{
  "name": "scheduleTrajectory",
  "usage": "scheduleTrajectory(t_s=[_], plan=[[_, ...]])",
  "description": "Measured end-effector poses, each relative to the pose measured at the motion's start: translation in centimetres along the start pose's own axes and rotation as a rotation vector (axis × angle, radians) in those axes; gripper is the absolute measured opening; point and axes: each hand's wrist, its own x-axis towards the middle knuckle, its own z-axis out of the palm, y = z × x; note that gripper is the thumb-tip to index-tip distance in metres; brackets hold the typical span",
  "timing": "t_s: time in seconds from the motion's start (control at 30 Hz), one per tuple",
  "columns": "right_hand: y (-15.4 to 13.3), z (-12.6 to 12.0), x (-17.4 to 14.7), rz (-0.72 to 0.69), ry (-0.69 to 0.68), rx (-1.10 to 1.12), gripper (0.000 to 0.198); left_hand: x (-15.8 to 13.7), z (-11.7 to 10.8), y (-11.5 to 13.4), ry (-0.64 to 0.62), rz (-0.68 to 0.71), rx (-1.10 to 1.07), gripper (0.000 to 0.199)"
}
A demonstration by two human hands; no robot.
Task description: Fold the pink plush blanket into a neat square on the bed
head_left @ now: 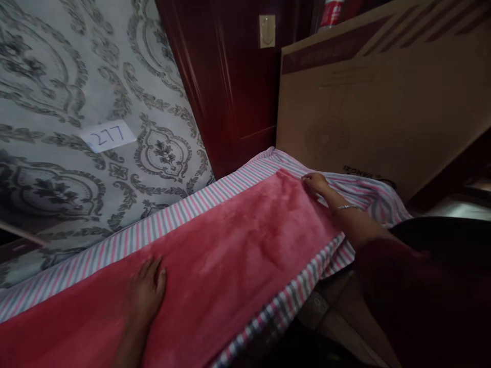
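A long piece of red plush cloth (230,255) lies over a striped pink, grey and white sheet (134,237). My left hand (146,289) rests palm down on the red cloth, thumb apart from the other fingers, holding nothing. At the cloth's far right end, my right hand (316,183) has its fingers closed on the edge, with a thin bracelet (347,207) on the wrist. The cloth near that hand looks rumpled and lightly shaded. Its left end runs out of view.
A large cardboard box (368,102) stands upright behind the sheet's far end. Next to it is a dark red wooden panel (233,76) with a switch plate (267,31). Patterned wallpaper (164,148) carries a paper label (109,136) reading 277. More cardboard (345,317) lies below at right.
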Motion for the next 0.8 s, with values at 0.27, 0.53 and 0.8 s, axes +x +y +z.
scheduleTrajectory(t_s=[0.27,0.53,0.8], plan=[[4.3,-2.6,-8.0,-0.014,-0.103,-0.075,0.027,0.4,-0.6,0.7,-0.009,0.033,0.044,0.062],[0.0,-5.7,-9.2,-0.152,-0.124,0.068,0.052,0.5,-0.6,0.9,-0.009,0.032,0.078,0.06],[-6.2,-3.5,-9.0,-0.179,-0.102,0.679,0.04,0.5,-0.8,1.0,0.002,0.042,0.081,0.056]])
